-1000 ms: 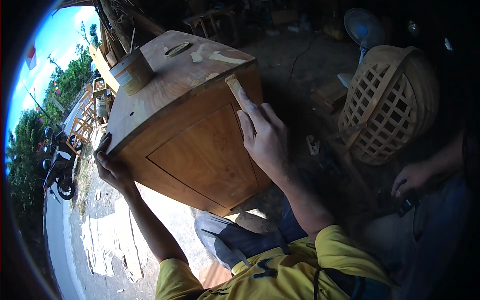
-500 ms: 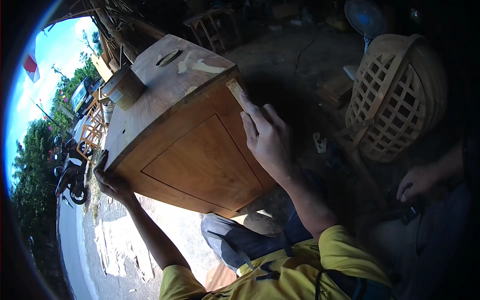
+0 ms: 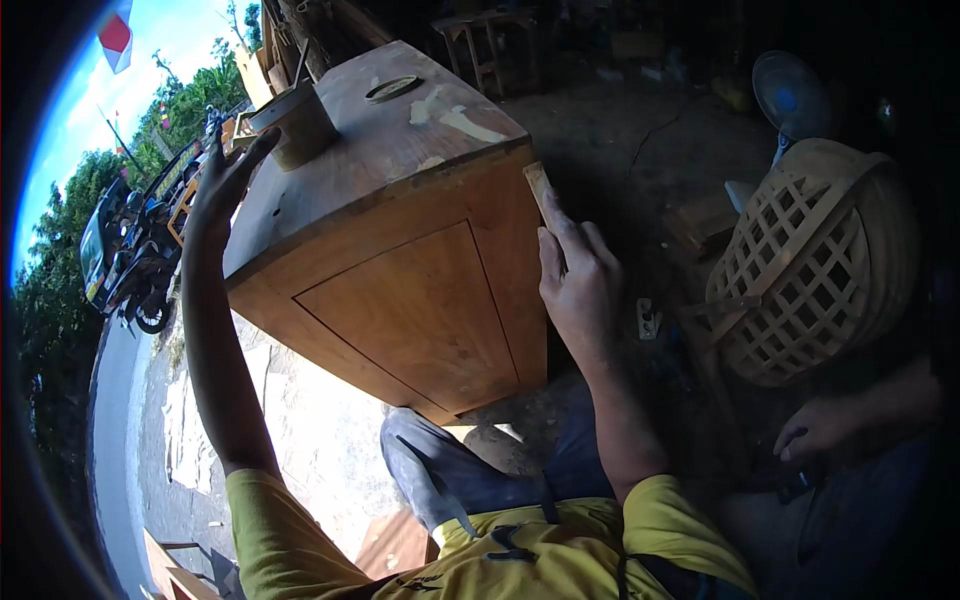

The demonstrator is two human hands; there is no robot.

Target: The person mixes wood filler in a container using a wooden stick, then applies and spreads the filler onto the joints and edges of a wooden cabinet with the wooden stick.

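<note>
On my feed, L hand (image 3: pixel 226 178), fingers spread, is by tub (image 3: pixel 303 128), cabinet's (image 3: pixel 405 305) L edge; R hand (image 3: pixel 582 275) grips scraper (image 3: pixel 537 183) nr front R corner.

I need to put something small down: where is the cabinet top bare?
The middle of the cabinet top, between the bucket, the round lid, the pale smears and the near edge. Crowded: the bucket's side, where the left hand is.

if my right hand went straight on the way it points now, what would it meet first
Probably the wooden cabinet, near its top corner, with the flat scraper in your right hand leading; depth is unclear.
</note>
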